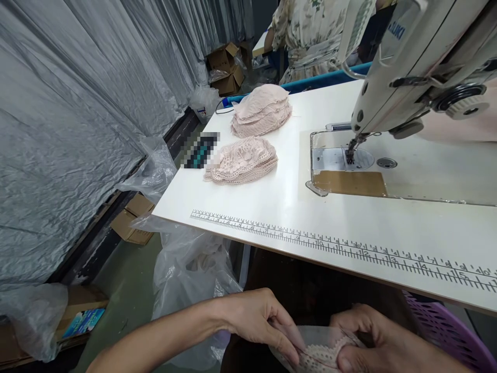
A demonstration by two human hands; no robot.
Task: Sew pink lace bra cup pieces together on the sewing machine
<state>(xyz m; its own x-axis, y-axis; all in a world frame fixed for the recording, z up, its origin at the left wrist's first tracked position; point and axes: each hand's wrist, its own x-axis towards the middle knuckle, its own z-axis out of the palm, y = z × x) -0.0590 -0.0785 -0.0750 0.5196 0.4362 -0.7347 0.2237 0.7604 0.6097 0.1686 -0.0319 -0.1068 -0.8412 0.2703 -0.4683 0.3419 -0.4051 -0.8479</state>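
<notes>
Below the table's front edge, my left hand [259,320] and my right hand [373,336] both pinch a small pale pink lace piece [324,353] with a scalloped edge. The fingers of both hands are closed on it, held in my lap. On the white sewing table [272,207] lie two stacks of similar pink lace pieces, the nearer one [243,160] and the farther one [261,110]. A white sewing machine [419,67] stands at the right, its needle [351,153] over the metal plate.
A ruler strip [349,248] runs along the table's front edge. A purple plastic basket [450,331] sits at my right. Clear plastic bags [190,269] and cardboard boxes [130,220] lie on the floor at left, beside a silver sheet wall. Another person in a floral dress [310,31] stands beyond the table.
</notes>
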